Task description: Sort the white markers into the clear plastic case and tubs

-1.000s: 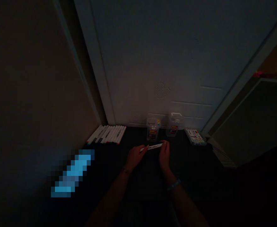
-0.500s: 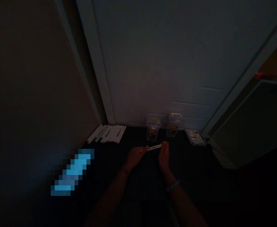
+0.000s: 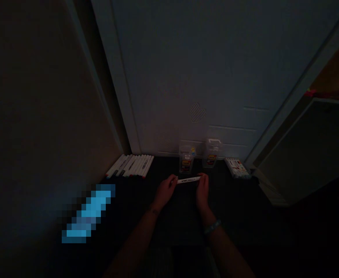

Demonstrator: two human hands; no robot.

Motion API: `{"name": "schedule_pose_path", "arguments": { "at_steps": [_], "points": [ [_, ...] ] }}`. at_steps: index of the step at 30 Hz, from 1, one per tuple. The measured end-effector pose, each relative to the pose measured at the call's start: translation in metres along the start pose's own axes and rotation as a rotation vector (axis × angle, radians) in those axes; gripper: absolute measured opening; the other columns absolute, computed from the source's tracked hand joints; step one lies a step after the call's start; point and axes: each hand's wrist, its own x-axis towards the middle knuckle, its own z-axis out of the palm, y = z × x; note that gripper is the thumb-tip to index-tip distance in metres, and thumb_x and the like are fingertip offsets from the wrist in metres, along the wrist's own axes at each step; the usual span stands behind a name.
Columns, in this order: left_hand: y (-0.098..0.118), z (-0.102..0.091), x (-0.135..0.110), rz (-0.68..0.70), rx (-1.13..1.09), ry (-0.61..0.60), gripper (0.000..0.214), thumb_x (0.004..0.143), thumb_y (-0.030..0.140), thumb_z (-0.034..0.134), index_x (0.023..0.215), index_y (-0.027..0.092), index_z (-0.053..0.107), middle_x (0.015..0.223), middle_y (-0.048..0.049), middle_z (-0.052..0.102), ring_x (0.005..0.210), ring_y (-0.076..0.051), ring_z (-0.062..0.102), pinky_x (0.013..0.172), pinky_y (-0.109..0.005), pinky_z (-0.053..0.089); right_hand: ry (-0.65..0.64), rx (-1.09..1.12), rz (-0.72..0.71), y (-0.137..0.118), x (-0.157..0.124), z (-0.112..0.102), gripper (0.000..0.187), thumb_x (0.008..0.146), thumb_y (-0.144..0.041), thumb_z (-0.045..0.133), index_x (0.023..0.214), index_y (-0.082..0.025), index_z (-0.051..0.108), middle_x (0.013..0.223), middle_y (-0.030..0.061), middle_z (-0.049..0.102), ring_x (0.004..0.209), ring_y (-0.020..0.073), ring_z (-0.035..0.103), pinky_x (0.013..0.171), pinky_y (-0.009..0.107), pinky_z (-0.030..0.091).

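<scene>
A white marker pen [image 3: 188, 180] with dark print lies nearly level between my two hands, above the dark tabletop. My left hand [image 3: 167, 190] is closed on its left end, and my right hand [image 3: 202, 190] grips the right end with bent fingers. Just beyond the marker stand two clear plastic containers: the left container [image 3: 186, 164] has a coloured label and a yellow spot near its top, and the right container [image 3: 211, 158] has a light rim or handle. The dim light hides fine detail of the fingers.
On the left, a row of white markers [image 3: 134, 165] with coloured ends lies side by side. A pack of markers [image 3: 236, 167] sits at the back right. A pale panel [image 3: 169, 77] with heart shapes rises behind the table [image 3: 233, 212]. A blurred bright blue screen-like patch [image 3: 92, 210] is at left.
The marker has turned a little closer to level. My left hand has shifted slightly up and left along it, while my right hand has moved slightly right. Both still hold it.
</scene>
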Motion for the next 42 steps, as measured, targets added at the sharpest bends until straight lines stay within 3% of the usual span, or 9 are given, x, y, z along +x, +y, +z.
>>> {"name": "schedule_pose_path", "arguments": {
  "at_steps": [7,21,42],
  "points": [
    [0.001,-0.003,0.002,0.053,-0.087,0.113,0.028,0.088,0.038,0.035,0.098,0.021,0.055,0.095,-0.0023,0.062,0.086,-0.015,0.057,0.076,-0.024,0.042,0.008,0.061,0.061,0.004,0.004,-0.003,0.029,0.087,-0.042,0.031,0.092,-0.021,0.051,0.067,-0.0034,0.04,0.059,0.0125,0.039,0.054,0.023,0.033],
    [0.002,-0.004,0.002,0.052,-0.072,0.13,0.029,0.09,0.035,0.031,0.094,0.021,0.055,0.092,-0.0029,0.061,0.087,-0.016,0.056,0.08,-0.025,0.041,0.015,0.042,0.045,0.006,0.005,-0.003,0.03,0.087,-0.043,0.031,0.09,-0.021,0.051,0.069,-0.0024,0.044,0.061,0.0127,0.043,0.057,0.023,0.035],
    [0.001,-0.004,0.002,0.027,-0.009,0.105,0.034,0.089,0.039,0.027,0.074,0.02,0.05,0.071,0.0002,0.055,0.066,-0.013,0.05,0.064,-0.022,0.038,0.008,0.059,0.051,0.008,0.005,-0.004,0.03,0.087,-0.043,0.032,0.088,-0.02,0.051,0.067,-0.0029,0.043,0.059,0.0125,0.042,0.056,0.023,0.035]
  ]
}}
